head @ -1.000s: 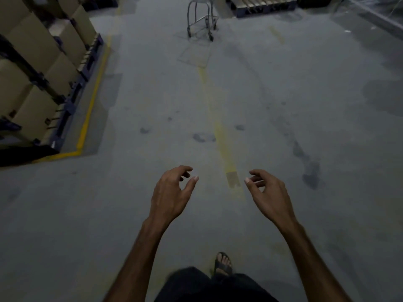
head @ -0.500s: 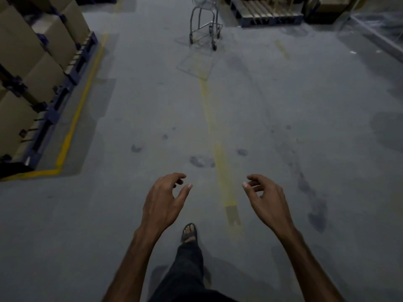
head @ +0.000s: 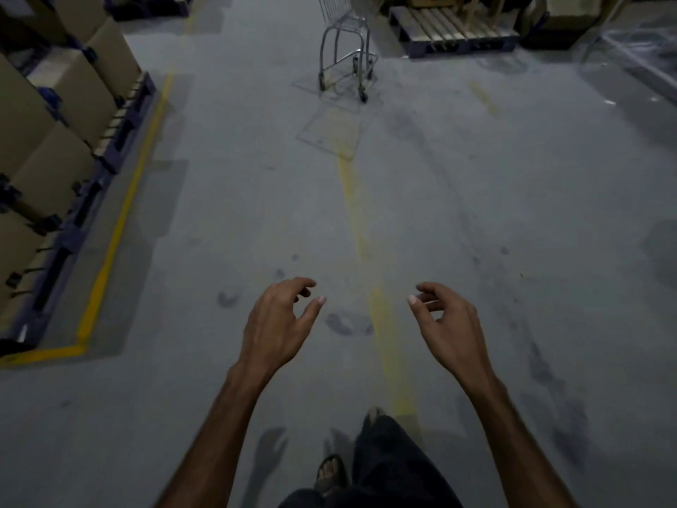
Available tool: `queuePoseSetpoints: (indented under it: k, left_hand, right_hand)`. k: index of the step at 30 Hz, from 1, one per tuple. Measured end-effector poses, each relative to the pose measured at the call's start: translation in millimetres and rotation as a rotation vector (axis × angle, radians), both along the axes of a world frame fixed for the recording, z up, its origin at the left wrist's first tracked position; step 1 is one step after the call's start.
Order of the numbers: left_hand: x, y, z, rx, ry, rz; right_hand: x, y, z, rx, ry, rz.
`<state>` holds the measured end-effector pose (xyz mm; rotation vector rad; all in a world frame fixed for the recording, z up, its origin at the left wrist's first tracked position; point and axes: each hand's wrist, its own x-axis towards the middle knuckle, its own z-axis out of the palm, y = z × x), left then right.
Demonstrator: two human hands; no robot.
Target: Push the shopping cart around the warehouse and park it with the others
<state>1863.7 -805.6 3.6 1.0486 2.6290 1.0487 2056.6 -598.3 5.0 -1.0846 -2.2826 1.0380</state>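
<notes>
A metal shopping cart [head: 344, 56] stands alone far ahead on the grey floor, near the top centre; its basket is cut off by the frame's top edge. My left hand [head: 280, 320] and my right hand [head: 447, 324] are held out in front of me at waist height, fingers curled and apart, holding nothing. Both hands are well short of the cart. No other carts are in sight.
Stacked cardboard boxes [head: 55, 115] on blue pallets line the left side, bounded by a yellow floor line [head: 121, 232]. A wooden pallet [head: 454, 31] lies at the back right. A faded yellow stripe [head: 366, 251] runs down the aisle toward the cart.
I have walked forward: the cart looks larger and lower in the view, and the boxes have slid back on the left. My hands keep the same empty pose.
</notes>
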Motion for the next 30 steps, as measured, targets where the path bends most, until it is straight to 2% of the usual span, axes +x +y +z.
queuePoseSetpoints:
  k: [8,16,22,30]
  left_hand:
    - [-119,119,-17,-0.025,0.020,0.008]
    - [-234,257,7,-0.028,0.037,0.043]
    - [-307,325,15,-0.003,0.034,0.083]
    - [-440,411,-5,-0.015,0.015,0.077]
  right_hand:
    - [-120,123,-21,-0.024,-0.005,0.023]
    - [-248,265,-8,-0.042,0.035,0.054]
    - [-334,340,-2,-0.029,0.020,0.085]
    - [-461,426,-20,-0.010,-0.027,0.103]
